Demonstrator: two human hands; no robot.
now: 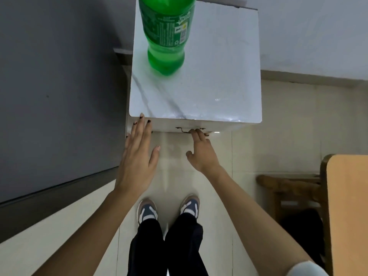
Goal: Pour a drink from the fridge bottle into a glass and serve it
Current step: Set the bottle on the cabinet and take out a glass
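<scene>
A green plastic soda bottle point(166, 34) stands upright on the white marble-patterned top of a small white cabinet point(209, 76); the bottle's neck is cut off by the frame's upper edge. My left hand point(137, 154) lies flat with spread fingers against the cabinet's front left corner, fingertips at the top edge. My right hand point(201, 150) reaches to the front, its fingertips hooked on a thin dark handle point(184, 130) just under the top. No glass is in view.
A dark grey wall or door panel point(59, 86) fills the left side. A wooden table edge point(348, 206) and a wooden stool point(288, 186) stand at the right. My feet in sneakers point(169, 210) are on the pale tiled floor before the cabinet.
</scene>
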